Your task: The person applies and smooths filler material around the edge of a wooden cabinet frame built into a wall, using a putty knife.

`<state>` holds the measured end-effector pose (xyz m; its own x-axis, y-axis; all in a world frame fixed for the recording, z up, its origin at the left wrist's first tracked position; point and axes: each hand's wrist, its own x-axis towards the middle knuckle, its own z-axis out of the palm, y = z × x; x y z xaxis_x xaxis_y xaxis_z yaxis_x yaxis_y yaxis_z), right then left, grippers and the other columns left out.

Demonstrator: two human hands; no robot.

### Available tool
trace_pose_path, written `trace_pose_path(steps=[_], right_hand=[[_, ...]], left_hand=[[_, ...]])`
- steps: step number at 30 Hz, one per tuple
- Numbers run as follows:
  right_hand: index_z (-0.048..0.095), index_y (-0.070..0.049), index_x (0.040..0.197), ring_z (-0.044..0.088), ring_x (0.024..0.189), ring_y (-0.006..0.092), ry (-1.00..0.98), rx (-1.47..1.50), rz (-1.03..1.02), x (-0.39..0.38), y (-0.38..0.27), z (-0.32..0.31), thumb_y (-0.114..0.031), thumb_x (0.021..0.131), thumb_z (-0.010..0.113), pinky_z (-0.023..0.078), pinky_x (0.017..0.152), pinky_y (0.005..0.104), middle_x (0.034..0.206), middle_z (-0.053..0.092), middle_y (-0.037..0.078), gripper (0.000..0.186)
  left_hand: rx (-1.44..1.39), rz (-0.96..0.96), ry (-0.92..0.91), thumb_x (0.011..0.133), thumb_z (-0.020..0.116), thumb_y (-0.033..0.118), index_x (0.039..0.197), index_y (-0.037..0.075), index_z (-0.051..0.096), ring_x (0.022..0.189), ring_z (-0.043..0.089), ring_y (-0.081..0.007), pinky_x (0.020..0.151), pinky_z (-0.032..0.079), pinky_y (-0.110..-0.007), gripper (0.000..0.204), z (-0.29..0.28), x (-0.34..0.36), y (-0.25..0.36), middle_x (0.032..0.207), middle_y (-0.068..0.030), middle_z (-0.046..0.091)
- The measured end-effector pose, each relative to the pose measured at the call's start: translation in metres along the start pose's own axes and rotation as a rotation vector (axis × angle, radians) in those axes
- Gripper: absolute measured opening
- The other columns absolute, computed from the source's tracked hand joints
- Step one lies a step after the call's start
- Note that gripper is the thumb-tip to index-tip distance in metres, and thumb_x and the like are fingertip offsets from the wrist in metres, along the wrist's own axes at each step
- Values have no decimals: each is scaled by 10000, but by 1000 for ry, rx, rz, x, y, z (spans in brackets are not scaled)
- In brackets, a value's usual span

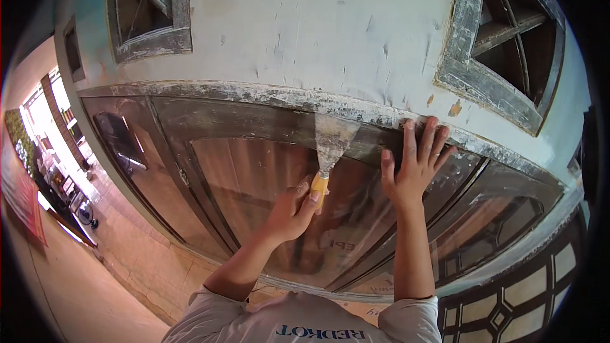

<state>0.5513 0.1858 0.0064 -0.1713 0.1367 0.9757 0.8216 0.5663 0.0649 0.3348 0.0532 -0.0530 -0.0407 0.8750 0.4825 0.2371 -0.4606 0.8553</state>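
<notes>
My left hand grips the yellow handle of a putty knife, whose wide, white-smeared blade points up with its edge at the worn ledge above a dark brown wooden frame. My right hand has its fingers spread, fingertips resting on that ledge at the right of the blade. Below, glazed panels in the dark frame reflect reddish-brown shapes. The paint on the ledge is patchy, white over dark wood.
Above are a scuffed white wall and two dark vents with weathered frames. At left lie a tiled floor, a bright doorway and a small fan. A dark lattice with pale panes is at lower right.
</notes>
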Motion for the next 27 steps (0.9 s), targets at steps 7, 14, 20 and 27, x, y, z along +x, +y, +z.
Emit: trace_pose_path(steps=[7,14,20,27], right_hand=[[666,-78,1219,304,1432,457,-504,506,-18,-38,-67,-40,-415,951,519,87,1174,631,1445,484,195,455],[627,15,1126,610,678,132,-449,1148,523,-23,-86,-56,-262,1025,492,486,635,289,798,660,87,325],[653,-11,1142,600,665,229,-356,681,379,-1,-71,-61,-169,950,610,477,634,348,777,611,117,252],[686,-63,1190,569,690,314,-279,485,276,29,-66,-58,-96,865,686,470,646,368,803,590,132,327]], left_hand=[[225,38,-164,1013,493,319,1033,0,579,734,675,-385,660,510,-462,332,6,4,13,790,-181,682],[743,425,-278,898,636,226,951,79,680,744,666,-308,657,524,-427,162,-36,24,56,822,-86,687],[848,1070,647,889,608,148,906,61,633,912,627,-302,833,475,-402,92,-169,92,90,957,-107,673],[1232,1036,758,945,570,235,1286,28,614,1373,399,-368,1153,265,-481,401,-230,134,93,1460,-136,482]])
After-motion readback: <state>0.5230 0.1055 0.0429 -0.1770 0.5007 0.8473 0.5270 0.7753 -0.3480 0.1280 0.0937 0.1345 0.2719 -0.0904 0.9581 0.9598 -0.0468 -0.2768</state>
